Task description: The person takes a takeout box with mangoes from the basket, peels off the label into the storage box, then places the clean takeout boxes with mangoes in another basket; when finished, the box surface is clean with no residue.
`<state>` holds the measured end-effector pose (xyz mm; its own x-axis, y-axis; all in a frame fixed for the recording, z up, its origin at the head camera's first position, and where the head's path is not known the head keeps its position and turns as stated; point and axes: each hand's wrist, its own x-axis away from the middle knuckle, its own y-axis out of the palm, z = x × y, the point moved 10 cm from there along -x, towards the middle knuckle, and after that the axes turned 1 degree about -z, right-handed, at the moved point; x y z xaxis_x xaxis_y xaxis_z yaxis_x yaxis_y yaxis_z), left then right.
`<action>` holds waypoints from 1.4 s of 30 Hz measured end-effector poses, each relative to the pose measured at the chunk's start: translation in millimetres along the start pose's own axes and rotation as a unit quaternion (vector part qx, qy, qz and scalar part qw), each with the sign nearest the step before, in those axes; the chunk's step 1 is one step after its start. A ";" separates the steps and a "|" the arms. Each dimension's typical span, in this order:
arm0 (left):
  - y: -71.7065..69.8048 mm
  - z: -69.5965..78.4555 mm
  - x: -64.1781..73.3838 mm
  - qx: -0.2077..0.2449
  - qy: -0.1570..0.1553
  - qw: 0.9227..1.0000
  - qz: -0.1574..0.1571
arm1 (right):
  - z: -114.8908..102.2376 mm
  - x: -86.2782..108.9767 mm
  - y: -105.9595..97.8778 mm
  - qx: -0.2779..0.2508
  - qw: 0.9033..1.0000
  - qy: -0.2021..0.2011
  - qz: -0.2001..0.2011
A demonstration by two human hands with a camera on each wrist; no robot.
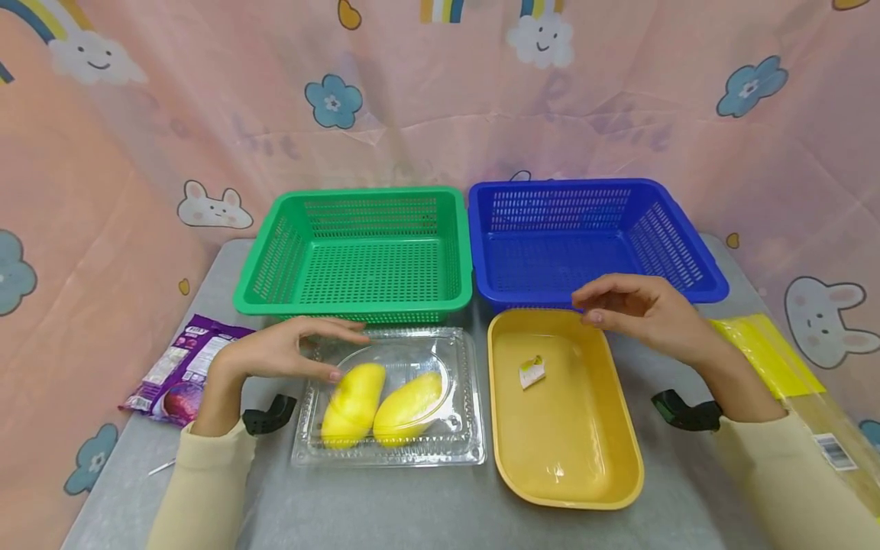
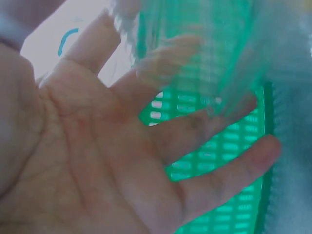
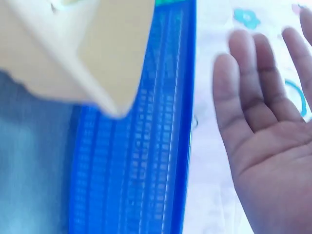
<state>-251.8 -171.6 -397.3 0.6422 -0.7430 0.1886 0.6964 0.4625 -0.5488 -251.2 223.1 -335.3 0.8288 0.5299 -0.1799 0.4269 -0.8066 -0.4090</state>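
In the head view my left hand point(image 1: 289, 347) is at the back left corner of a clear plastic clamshell box point(image 1: 388, 451), its fingers extended and spread. Inside the box lie two yellow mangoes point(image 1: 354, 405). The left wrist view shows the spread fingers point(image 2: 214, 195) partly behind clear plastic; I cannot tell whether they touch it. My right hand point(image 1: 646, 313) hovers by the back right corner of a yellow tray point(image 1: 564, 428), fingers relaxed and holding nothing. A small white and yellow-green scrap point(image 1: 532, 373) lies in the tray.
A green basket point(image 1: 354, 309) and a blue basket point(image 1: 598, 298) stand side by side at the back. On the left lie a purple packet point(image 1: 182, 367) and a thin metallic stick point(image 1: 161, 467). A yellow-topped package point(image 1: 777, 355) lies at the right edge. A patterned curtain hangs behind.
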 end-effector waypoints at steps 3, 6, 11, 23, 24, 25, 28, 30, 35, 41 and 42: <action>-1.0 -4.6 2.9 0.012 -0.001 1.000 -0.009 | 1.6 9.4 -22.5 0.000 0.998 0.008 0.065; -1.3 -5.7 3.5 0.018 0.011 1.000 -0.014 | 7.6 19.1 -44.3 0.008 0.991 0.023 0.131; -0.7 -6.6 3.2 0.025 0.020 0.999 -0.014 | 19.2 36.0 -79.3 0.085 0.965 0.061 0.239; 2.2 -9.7 -0.1 0.049 0.052 0.997 -0.028 | 72.4 62.0 -114.7 0.202 0.920 0.225 0.250; 2.1 -9.6 -0.5 0.054 0.056 0.997 -0.029 | 78.9 63.4 -114.6 0.193 0.920 0.238 0.243; 1.9 -9.5 -1.0 0.058 0.060 0.996 -0.029 | 85.0 65.1 -114.2 0.182 0.920 0.250 0.240; 1.3 -8.7 -2.1 0.065 0.065 0.995 -0.030 | 98.7 70.1 -113.4 0.154 0.919 0.271 0.241; 0.8 -8.0 -2.6 0.067 0.064 0.995 -0.028 | 103.4 71.6 -113.0 0.142 0.918 0.272 0.250; 1.4 -5.7 -3.2 0.075 0.070 0.994 -0.033 | 108.3 73.6 -112.4 0.141 0.915 0.265 0.269; -0.6 -2.1 -2.9 0.082 0.086 0.993 -0.027 | 107.5 73.2 -112.7 0.150 0.915 0.266 0.265; -0.9 -1.4 -2.7 0.086 0.088 0.992 -0.025 | 107.0 72.8 -112.6 0.150 0.915 0.265 0.265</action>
<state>-254.7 -170.7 -398.4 0.5493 -0.8336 0.0581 0.7801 0.4867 -0.3932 -277.7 380.5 -398.1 0.9837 -0.1796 0.0028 -0.1375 -0.7636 -0.6309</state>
